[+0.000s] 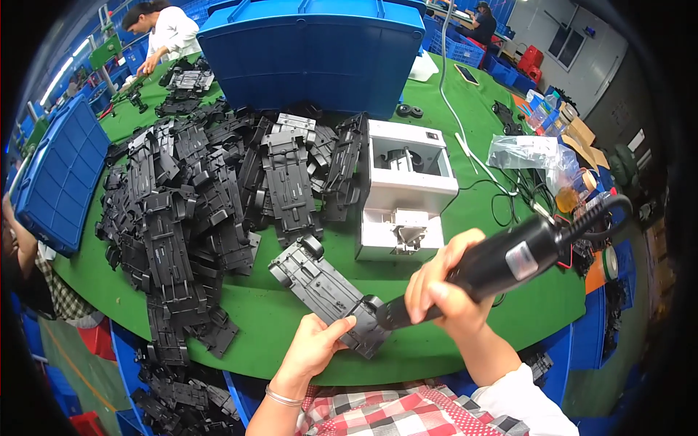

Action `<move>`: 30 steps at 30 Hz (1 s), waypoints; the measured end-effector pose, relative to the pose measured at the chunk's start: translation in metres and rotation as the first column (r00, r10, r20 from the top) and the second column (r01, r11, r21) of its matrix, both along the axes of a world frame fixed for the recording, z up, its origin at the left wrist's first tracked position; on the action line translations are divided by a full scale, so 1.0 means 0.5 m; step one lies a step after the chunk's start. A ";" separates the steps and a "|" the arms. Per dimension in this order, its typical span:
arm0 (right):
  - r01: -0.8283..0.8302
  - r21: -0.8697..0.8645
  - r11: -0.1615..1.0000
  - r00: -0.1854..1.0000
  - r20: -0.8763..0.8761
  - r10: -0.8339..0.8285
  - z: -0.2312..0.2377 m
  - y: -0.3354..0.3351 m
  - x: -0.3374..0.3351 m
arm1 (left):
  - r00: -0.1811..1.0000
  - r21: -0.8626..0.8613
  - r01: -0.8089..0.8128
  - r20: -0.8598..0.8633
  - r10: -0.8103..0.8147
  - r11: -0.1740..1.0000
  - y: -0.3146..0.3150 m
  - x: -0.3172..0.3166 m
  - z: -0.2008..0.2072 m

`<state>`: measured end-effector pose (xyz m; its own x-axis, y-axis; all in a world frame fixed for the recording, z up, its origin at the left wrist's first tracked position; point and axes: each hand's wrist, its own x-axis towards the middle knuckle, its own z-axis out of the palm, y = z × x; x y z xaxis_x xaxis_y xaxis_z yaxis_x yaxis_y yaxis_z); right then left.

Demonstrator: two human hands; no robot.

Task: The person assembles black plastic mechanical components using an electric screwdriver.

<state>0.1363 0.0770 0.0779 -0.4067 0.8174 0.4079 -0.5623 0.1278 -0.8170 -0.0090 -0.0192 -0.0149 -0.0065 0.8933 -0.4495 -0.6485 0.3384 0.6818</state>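
Black plastic base (323,282) and corded power tool (509,258) over the near side of the green counter (523,312).
We see the left grip (318,343) clamped on the near end of the base, in front of the white machine (403,196); the right grip (449,296) is closed around the power tool, its nose at that same end, though we cannot tell whether they touch. To the left lies a heap of black parts (171,211).

You can read no wording here; the silver label (520,260) on your black power tool (486,270) is too small.
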 end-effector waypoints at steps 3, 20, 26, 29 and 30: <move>-0.087 0.018 0.996 0.995 0.054 0.086 -0.011 -0.017 0.002 | 0.999 -0.004 0.029 -0.027 -0.029 1.000 0.000 0.002 -0.004; -0.013 -0.040 0.999 0.987 0.159 0.019 0.054 0.031 0.107 | 0.967 0.142 0.147 -0.229 -0.112 0.979 -0.020 0.048 0.059; 0.075 -0.269 0.960 0.798 0.594 0.104 -0.036 0.003 0.180 | 0.282 -0.141 0.855 -0.682 -0.675 0.499 0.040 0.087 0.122; 0.456 -0.333 0.826 0.770 0.612 -0.178 -0.044 -0.039 0.338 | 0.594 0.372 0.607 -0.799 -0.091 0.702 0.106 0.001 0.158; 0.600 -0.175 0.781 0.658 0.662 -0.357 -0.023 -0.058 0.390 | 0.705 0.356 0.405 -0.708 -0.041 0.842 0.178 -0.025 0.145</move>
<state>0.3312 0.0479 0.0666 0.0369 0.9927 -0.1152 0.0781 -0.1178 -0.9900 -0.0213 0.0697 0.0574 0.0961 0.9942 0.0478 0.0764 -0.0553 0.9955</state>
